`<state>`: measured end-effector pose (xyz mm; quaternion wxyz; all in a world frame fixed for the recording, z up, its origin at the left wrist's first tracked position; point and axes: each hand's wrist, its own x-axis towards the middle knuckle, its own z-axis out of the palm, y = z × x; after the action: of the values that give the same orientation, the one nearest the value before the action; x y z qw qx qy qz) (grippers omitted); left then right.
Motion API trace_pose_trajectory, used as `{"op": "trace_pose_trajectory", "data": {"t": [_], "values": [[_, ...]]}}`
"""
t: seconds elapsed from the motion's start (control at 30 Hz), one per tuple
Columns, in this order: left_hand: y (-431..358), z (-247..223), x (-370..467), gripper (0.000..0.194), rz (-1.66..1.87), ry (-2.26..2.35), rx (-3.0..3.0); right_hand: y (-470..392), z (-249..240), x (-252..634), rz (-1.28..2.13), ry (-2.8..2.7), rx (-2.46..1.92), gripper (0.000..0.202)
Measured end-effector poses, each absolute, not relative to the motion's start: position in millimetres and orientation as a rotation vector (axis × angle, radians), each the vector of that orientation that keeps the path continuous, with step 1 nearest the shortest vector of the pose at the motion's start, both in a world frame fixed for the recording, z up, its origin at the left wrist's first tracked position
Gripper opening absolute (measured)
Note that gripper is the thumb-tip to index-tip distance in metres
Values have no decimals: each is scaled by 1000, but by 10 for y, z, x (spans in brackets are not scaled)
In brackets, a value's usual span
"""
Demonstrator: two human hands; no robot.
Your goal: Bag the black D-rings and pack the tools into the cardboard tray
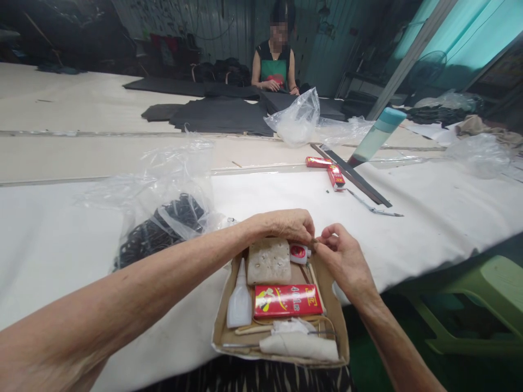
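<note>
A shallow cardboard box (342, 326) lies at the table's near edge. In it are a white squeeze bottle (239, 305), a red glue box (286, 301), a pale worn block (268, 262), a small bottle with a red label (299, 253) and a white cloth roll (300, 347). Over the box's far edge my left hand (292, 224) has its fingers pressed together. My right hand (341, 256) meets it at the fingertips, thumb and index finger pinched. What lies between the fingertips is too small to name.
A clear bag of black bands (163, 226) lies left. Beyond the hands are red boxes (335, 177), dark strips (355, 177), a thin pointed tool (376, 210) and a blue-capped bottle (378, 136). A person (278, 60) sits across the table. A green stool (490, 294) stands right.
</note>
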<state>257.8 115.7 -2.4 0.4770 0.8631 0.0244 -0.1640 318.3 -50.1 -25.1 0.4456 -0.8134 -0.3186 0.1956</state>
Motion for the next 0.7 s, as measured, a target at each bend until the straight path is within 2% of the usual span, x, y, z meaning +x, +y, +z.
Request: {"op": "trace_pose_trajectory", "data": {"t": [0.27, 0.7], "values": [[1133, -14, 2531, 15, -376, 81, 2079, -476, -214, 3117, 364, -833, -2163, 10], [1119, 13, 2537, 11, -365, 56, 2134, -463, -183, 3115, 388, -876, -2178, 10]]}}
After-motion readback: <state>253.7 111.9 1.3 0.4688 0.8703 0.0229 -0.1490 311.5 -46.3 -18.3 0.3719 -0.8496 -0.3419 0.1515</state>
